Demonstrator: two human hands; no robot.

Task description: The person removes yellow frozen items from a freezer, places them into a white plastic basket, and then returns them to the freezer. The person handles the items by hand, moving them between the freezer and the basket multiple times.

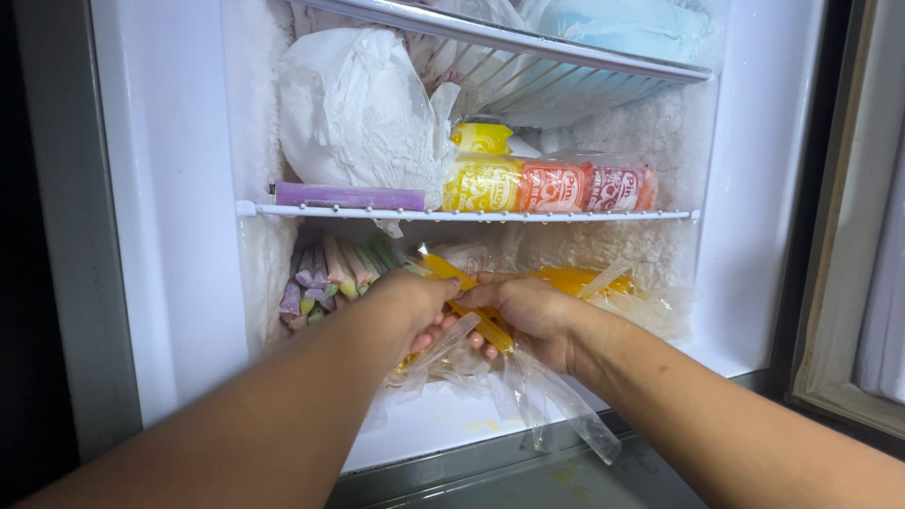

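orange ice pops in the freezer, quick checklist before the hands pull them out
1. Both hands on the pops: ok, left hand and right hand meet on the orange ice pops.
2. Grip firm: cannot tell, most fingers are hidden.
3. Loose plastic sleeves clear of the front edge: not ok, they trail over it.
4. Pastel ice pop bundle apart from the hands: ok, it lies to the left.
5. Wire shelf above stays loaded: ok, purple stick and packaged row rest on it.
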